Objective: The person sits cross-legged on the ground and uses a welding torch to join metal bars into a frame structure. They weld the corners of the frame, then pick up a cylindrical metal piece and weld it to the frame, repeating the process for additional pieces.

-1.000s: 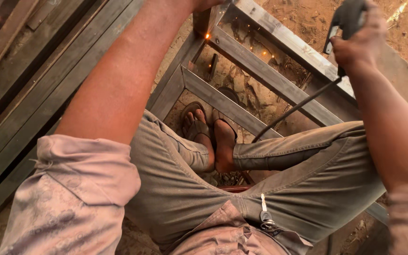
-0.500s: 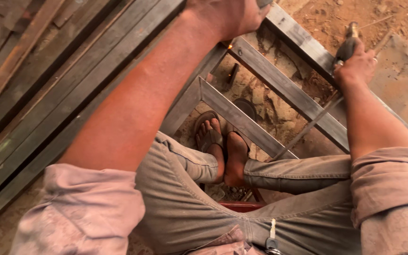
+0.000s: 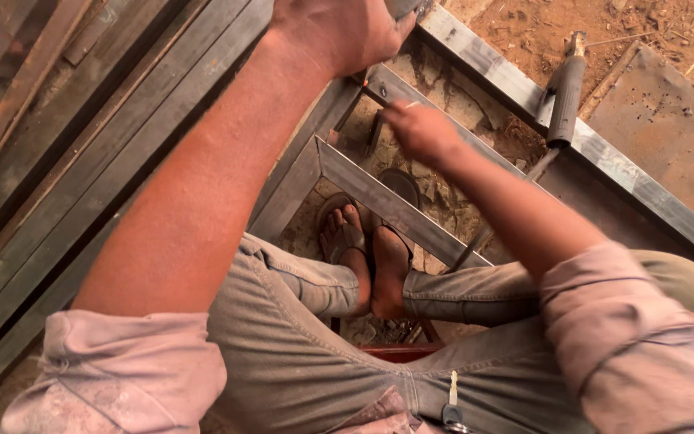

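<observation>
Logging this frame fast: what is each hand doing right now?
Left hand: closed over the top corner of the metal frame.
Right hand: blurred, fingers curled near the frame's inner bar; whether it holds anything cannot be told.

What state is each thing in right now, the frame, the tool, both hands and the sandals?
Metal frame: lying flat on the dirt.
Dark-handled tool: resting on the frame bar, unheld.
Left hand: gripping the frame's top edge.
Right hand: reaching into the frame, blurred.
Sandals: on both feet.
</observation>
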